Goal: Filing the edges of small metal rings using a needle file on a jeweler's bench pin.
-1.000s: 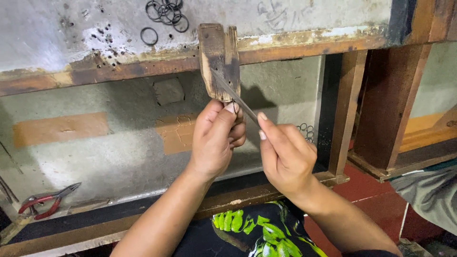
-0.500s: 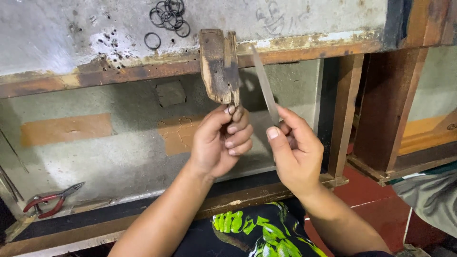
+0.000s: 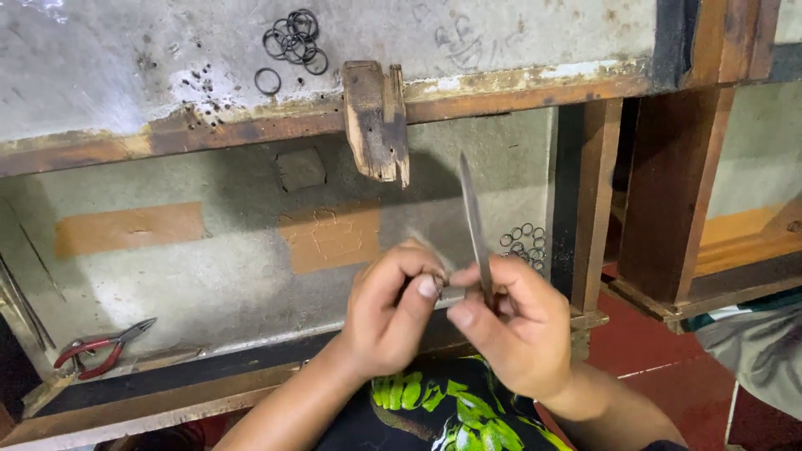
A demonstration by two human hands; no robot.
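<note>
My left hand (image 3: 388,313) pinches a small metal ring (image 3: 439,280) between thumb and fingertips, low in front of the workbench. My right hand (image 3: 514,330) grips a thin flat metal file (image 3: 473,221) that points up, its blade standing just right of the ring. Both hands are close together, fingertips nearly touching. Above them a worn wooden bench peg (image 3: 378,121) juts out from the bench edge.
Several dark wire rings (image 3: 292,38) lie on the grey bench top, one ring (image 3: 267,81) apart. More small rings (image 3: 525,244) lie in the tray below. Red-handled pliers (image 3: 100,351) rest at the lower left. Wooden posts (image 3: 597,200) stand right.
Both hands came down from the wooden peg toward my lap. The file swung from slanting across the peg to standing upright, and the ring is now held between the hands.
</note>
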